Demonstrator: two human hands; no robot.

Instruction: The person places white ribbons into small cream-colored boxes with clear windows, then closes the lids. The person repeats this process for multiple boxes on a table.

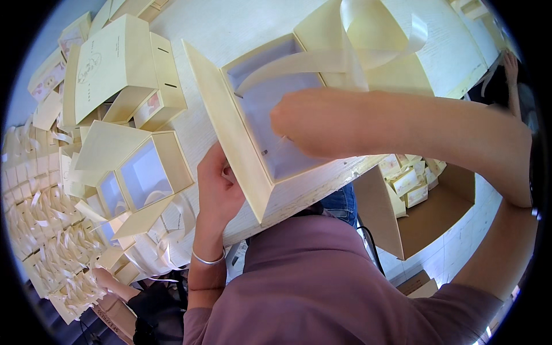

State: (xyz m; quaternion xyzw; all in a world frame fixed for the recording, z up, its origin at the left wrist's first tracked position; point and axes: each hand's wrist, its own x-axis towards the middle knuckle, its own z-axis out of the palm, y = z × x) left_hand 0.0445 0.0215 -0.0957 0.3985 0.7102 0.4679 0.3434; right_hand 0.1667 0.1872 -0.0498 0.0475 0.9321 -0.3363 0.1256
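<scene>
An open cream gift box [215, 109] with a pale lavender lining lies in front of me on the table. A satin ribbon [287, 64] runs from a slit in its left wall, across the inside and over the raised lid [322, 29]. My right hand [302, 123] is closed inside the box, near a second small slit; what its fingers pinch is hidden. Against the outer face of the left wall, my left hand [219, 187] has its fingers curled together. The wall hides part of them, and I cannot make out what they hold.
Cream boxes [123, 75], some open, stand stacked on the left. Rows of ribboned boxes [63, 247] extend beyond. A cardboard carton [437, 213] with small cream packets stands below the table edge. Other people's hands [103, 279] show at lower left and far right.
</scene>
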